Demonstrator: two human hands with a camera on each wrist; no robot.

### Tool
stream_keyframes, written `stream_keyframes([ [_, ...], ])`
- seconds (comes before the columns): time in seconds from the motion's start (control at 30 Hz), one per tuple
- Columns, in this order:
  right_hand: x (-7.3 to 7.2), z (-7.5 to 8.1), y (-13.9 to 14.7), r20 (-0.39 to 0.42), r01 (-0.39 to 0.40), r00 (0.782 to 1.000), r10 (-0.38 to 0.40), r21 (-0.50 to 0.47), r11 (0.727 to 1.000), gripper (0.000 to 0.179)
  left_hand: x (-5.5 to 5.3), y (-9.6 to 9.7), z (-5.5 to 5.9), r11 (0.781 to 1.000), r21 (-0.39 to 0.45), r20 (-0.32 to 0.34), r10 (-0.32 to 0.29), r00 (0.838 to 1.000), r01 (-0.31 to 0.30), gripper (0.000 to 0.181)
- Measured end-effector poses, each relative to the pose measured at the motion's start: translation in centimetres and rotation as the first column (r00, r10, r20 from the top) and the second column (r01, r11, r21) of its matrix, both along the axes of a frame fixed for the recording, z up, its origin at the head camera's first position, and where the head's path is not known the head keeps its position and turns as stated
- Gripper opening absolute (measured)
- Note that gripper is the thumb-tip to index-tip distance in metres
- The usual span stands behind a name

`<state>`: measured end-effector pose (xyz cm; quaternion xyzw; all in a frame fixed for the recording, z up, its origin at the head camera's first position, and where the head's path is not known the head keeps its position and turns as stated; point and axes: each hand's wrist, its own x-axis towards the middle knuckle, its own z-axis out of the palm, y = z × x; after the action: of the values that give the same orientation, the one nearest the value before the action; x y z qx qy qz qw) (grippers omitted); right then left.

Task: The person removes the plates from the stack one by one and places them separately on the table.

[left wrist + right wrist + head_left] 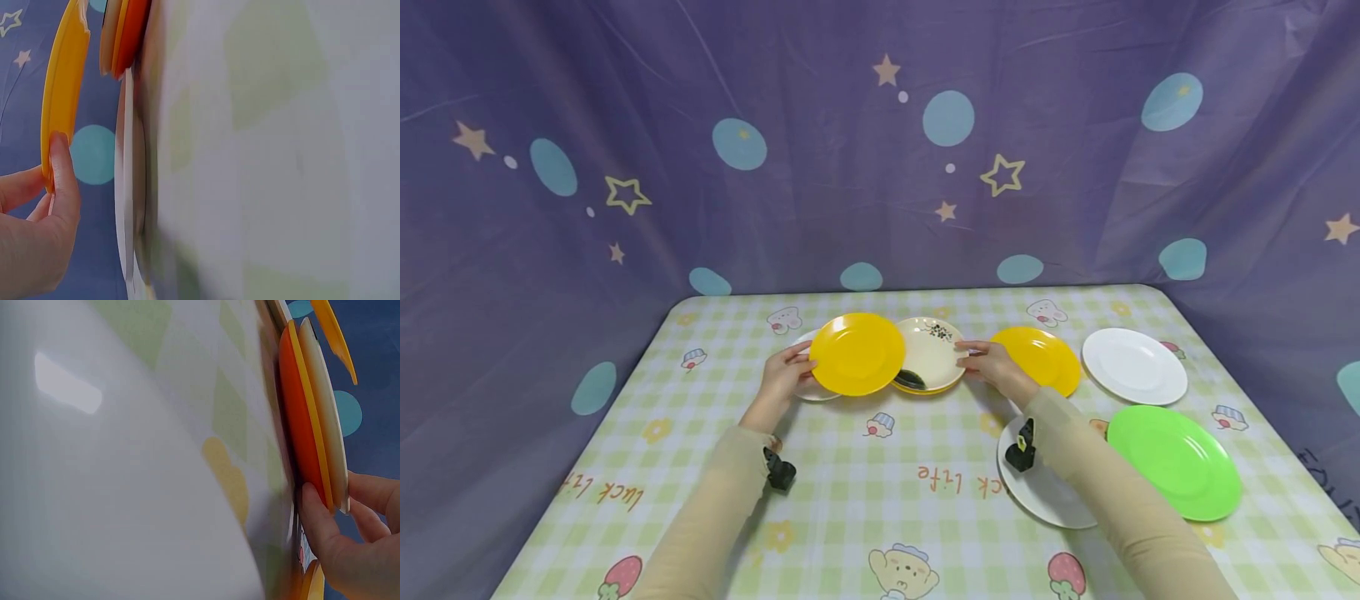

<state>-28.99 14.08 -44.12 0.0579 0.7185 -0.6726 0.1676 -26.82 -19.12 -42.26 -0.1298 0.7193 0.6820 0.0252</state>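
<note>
My left hand (782,379) pinches a yellow plate (858,354) by its left rim, thumb on one face and fingers on the other. It is held up over a white plate (129,187) lying on the table, which it mostly hides in the head view. To its right is a cream plate (931,354) with a dark floral pattern, stacked on a yellow-orange plate (306,419). My right hand (1000,371) grips the right rim of this stack, with the thumb at the lower plate and fingers on the cream one. Whether the stack touches the table, I cannot tell.
Right of the stack lie another yellow plate (1045,358), a white plate (1135,367) and a green plate (1176,462). Another white plate (1052,496) sits partly under the right forearm. A checked cloth (850,517) covers the table; a purple curtain (820,217) hangs behind.
</note>
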Motion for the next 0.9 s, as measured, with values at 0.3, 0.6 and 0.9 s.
stream_keyframes([
  [0.3, -0.1, -0.1, 0.0, 0.008, 0.003, 1.0, -0.003, 0.018, 1.0, 0.043, 0.6, -2.3, 0.3, 1.0, 0.021, 0.018, 0.012, 1.0, -0.012, 0.045],
  [0.6, -0.1, 0.0, 0.1, 0.022, 0.007, 1.0, -0.007, 0.006, 1.0, 0.044, 1.1, -4.4, 0.4, 0.999, 0.026, 0.021, 0.045, 0.999, -0.045, 0.047],
  [0.9, -0.1, -0.1, 0.1, 0.013, -0.005, 1.0, 0.005, 0.012, 1.0, 0.044, 1.4, -6.2, 0.1, 0.997, 0.025, 0.033, 0.075, 0.997, -0.076, 0.049],
])
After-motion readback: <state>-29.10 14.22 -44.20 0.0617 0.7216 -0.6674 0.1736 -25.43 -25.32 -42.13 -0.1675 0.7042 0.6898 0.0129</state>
